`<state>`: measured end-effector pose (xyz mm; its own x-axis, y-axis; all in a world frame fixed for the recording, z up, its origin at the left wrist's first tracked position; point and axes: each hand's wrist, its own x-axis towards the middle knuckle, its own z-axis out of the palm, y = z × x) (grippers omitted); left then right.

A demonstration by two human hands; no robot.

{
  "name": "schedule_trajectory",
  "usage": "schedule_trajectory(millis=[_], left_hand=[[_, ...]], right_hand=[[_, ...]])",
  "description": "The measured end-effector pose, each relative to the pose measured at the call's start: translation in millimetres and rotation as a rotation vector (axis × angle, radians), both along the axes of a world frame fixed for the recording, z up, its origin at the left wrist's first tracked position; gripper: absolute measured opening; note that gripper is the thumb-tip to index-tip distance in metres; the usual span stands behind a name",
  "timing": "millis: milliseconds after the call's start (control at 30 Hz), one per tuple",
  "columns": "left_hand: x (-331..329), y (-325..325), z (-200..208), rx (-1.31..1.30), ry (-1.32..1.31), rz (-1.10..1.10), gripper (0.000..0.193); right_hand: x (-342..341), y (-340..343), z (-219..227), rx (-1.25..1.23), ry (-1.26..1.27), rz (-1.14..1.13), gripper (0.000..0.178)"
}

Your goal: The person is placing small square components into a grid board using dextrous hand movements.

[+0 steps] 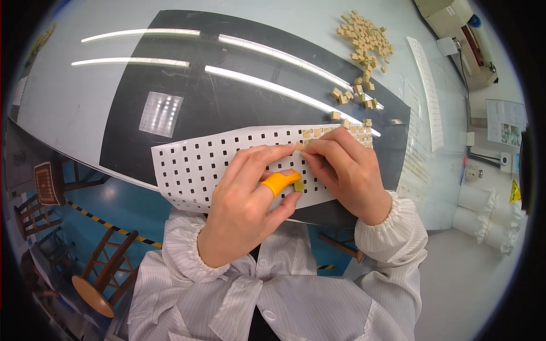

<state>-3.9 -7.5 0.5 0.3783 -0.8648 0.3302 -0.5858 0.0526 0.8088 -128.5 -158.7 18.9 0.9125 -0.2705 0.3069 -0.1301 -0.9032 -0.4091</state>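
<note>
A white sheet (193,165) with rows of square holes lies curved across the black mat. Small wooden cubes (352,130) fill holes at its right end. My left hand (242,207) is over the sheet, its fingers curled. An orange sleeve (277,183) wraps one of its fingers, and a yellow-green cube (298,186) is pinched between that finger and the thumb. My right hand (350,170) is closed, its fingertips at a pale wooden cube (299,146) at the sheet's surface. The left index fingertip touches the same cube from the other side. The right fingers hide part of the sheet.
Loose wooden cubes (367,40) are heaped at the far right, with several more trailing toward the sheet. A clear gridded square (161,114) rests on the black mat (227,85). Another perforated white strip (426,94) lies along the table's right side. Wooden stools (94,295) stand lower left.
</note>
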Motion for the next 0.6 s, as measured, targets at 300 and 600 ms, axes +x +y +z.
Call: schedule_trajectory(millis=[300,600], left_hand=[[0,1,0,0.009,0.005,-0.004,0.029],[0,1,-3,-0.012,0.005,-0.005,0.027]], right_hand=[[-4,-5,-1,-0.02,-0.055,0.034,0.019],[-15,-3,6,-0.182,-0.008,0.126,0.031]])
